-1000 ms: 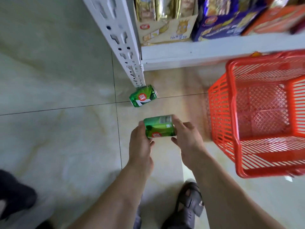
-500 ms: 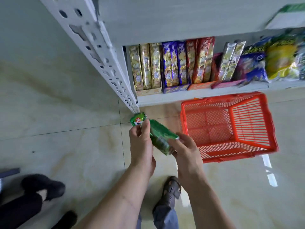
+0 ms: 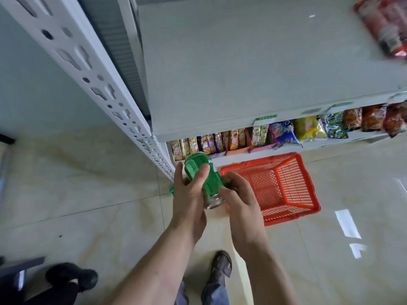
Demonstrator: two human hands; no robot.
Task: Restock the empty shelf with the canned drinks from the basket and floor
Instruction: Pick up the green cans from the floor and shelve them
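Centrally, left hand (image 3: 189,194) and right hand (image 3: 240,201) both grip one green aluminium drink can (image 3: 204,175), red plastic mesh basket (image 3: 293,208) at 3 o'clock.

Green can (image 3: 203,172) shows painted metal, its bare silvery end shining. The orange basket (image 3: 286,186) looks like moulded plastic lattice. Floor (image 3: 88,194) tiles gleam, polished and glossy. White shelf (image 3: 242,73) is matt painted metal; snack packets (image 3: 284,134) glint like foil.

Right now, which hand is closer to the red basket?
The right hand. It sits just beside the red basket, overlapping its near corner in the view. The left hand is farther away, across the green can.
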